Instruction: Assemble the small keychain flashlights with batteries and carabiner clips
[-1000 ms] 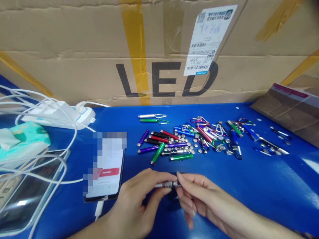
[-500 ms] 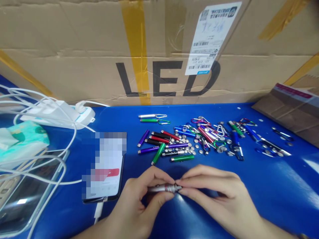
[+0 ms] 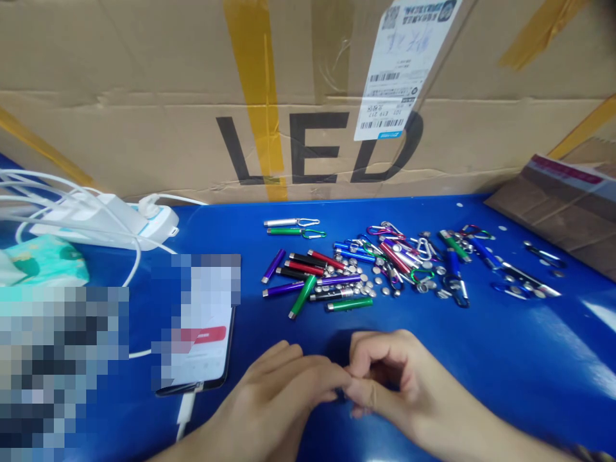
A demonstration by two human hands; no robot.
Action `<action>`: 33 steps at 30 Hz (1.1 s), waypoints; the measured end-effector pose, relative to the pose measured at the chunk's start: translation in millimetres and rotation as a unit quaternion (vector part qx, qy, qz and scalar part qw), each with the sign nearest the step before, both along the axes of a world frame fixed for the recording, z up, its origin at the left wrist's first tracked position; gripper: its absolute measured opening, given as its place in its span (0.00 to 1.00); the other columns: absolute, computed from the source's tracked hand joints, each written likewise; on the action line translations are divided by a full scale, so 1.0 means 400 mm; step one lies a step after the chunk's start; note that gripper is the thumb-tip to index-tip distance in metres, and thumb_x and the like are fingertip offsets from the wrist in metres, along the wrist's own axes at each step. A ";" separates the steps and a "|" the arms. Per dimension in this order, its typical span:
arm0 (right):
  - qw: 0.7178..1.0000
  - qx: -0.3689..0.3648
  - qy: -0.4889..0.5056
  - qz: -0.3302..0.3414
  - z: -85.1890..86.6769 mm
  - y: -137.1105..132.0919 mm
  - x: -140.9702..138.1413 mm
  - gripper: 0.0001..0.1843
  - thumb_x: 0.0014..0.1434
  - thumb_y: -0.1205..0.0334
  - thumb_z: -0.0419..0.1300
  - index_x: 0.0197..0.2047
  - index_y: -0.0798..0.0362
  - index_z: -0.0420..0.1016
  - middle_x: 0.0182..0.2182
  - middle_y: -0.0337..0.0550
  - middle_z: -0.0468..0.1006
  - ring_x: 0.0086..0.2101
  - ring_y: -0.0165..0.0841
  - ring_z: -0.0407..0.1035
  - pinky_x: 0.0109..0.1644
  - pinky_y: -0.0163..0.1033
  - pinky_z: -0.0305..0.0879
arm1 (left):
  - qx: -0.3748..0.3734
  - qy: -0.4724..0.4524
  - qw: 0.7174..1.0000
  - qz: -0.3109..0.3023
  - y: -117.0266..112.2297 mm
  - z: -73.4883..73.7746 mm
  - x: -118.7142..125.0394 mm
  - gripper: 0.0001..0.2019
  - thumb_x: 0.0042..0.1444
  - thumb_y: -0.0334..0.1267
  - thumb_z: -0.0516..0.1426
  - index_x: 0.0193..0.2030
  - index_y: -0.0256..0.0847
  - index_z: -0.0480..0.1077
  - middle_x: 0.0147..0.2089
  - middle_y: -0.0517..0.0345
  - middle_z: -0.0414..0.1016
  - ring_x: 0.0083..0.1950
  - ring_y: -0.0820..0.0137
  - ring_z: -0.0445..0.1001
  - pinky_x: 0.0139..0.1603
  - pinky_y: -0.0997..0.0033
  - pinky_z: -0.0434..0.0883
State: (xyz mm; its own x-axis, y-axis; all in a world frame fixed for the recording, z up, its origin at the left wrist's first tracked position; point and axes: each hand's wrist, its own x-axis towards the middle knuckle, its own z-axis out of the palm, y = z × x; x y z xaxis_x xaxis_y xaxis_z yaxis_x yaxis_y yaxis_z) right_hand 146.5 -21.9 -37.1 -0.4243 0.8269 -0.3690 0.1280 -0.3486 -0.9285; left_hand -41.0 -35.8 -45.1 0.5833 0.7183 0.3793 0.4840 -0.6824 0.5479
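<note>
Over the near part of the blue table (image 3: 269, 333), my two hands meet with fingertips touching. My left hand (image 3: 293, 398) is closed, its back turned up, and hides what is inside; half a second earlier a silver penlight showed in it. My right hand (image 3: 389, 378) is closed in a pinch against the left fingertips, and whatever lies between them is out of sight. Just beyond sit several coloured penlights, among them a green penlight (image 3: 350, 305), a purple penlight (image 3: 273, 265) and a black penlight (image 3: 332, 294). Loose button cells (image 3: 378, 280) are scattered beside them.
A phone (image 3: 206, 350) with a charging cable lies to the left. Behind it are a white power strip (image 3: 161, 228) and a tissue pack (image 3: 58, 256). Penlights with carabiners (image 3: 423, 276) are heaped at right. A large cardboard box (image 3: 168, 128) stands along the back.
The silver penlight, visible between my hands before, is now hidden. My left hand has turned its back upward, and my right hand has curled its fingers in and shifted slightly left.
</note>
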 end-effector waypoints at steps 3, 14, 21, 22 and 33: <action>0.983 -0.174 0.054 0.029 0.000 0.003 0.001 0.21 0.38 0.51 0.70 0.20 0.57 0.66 0.19 0.35 0.69 0.20 0.25 0.68 0.27 0.32 0.66 | 0.091 0.059 0.994 -0.021 0.003 0.027 -0.007 0.17 0.67 0.29 0.39 0.45 0.42 0.67 0.36 0.62 0.81 0.30 0.74 0.77 0.40 0.73 0.70; 0.962 -0.241 0.118 0.042 0.008 0.002 0.006 0.22 0.44 0.46 0.67 0.24 0.58 0.66 0.22 0.35 0.71 0.19 0.22 0.69 0.26 0.28 0.66 | -0.056 -0.039 0.998 0.019 0.006 0.012 0.002 0.07 0.62 0.28 0.50 0.44 0.41 0.64 0.35 0.63 0.79 0.31 0.76 0.77 0.34 0.82 0.71; 0.932 -0.296 0.208 0.036 0.004 0.006 0.012 0.16 0.47 0.53 0.67 0.27 0.58 0.72 0.24 0.36 0.70 0.22 0.20 0.63 0.25 0.27 0.70 | -0.161 -0.106 0.981 0.020 0.007 -0.004 0.006 0.12 0.57 0.24 0.54 0.45 0.43 0.68 0.35 0.62 0.78 0.34 0.74 0.76 0.39 0.80 0.71; 0.925 -0.309 0.220 0.032 0.003 0.005 0.012 0.16 0.47 0.54 0.68 0.27 0.58 0.72 0.24 0.36 0.70 0.22 0.20 0.61 0.25 0.26 0.70 | -0.153 -0.104 0.983 0.011 0.008 -0.003 0.005 0.13 0.58 0.24 0.53 0.45 0.44 0.68 0.35 0.62 0.78 0.33 0.74 0.75 0.40 0.78 0.71; 0.967 0.242 -0.084 -0.021 -0.003 0.011 0.007 0.07 0.49 0.61 0.67 0.31 0.54 0.76 0.22 0.37 0.73 0.22 0.25 0.67 0.24 0.28 0.65 | -0.301 -0.121 0.943 0.076 0.009 0.018 0.010 0.08 0.57 0.29 0.55 0.41 0.45 0.72 0.35 0.65 0.79 0.35 0.75 0.77 0.35 0.84 0.73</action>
State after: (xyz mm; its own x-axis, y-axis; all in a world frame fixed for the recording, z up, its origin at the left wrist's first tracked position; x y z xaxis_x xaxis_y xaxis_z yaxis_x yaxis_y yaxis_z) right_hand 149.3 -17.5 -38.3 -0.3537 0.9353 0.0043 0.2855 0.1124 -0.9518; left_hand -37.0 -32.3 -37.9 0.4046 0.9144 -0.0149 0.3615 -0.1450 0.9210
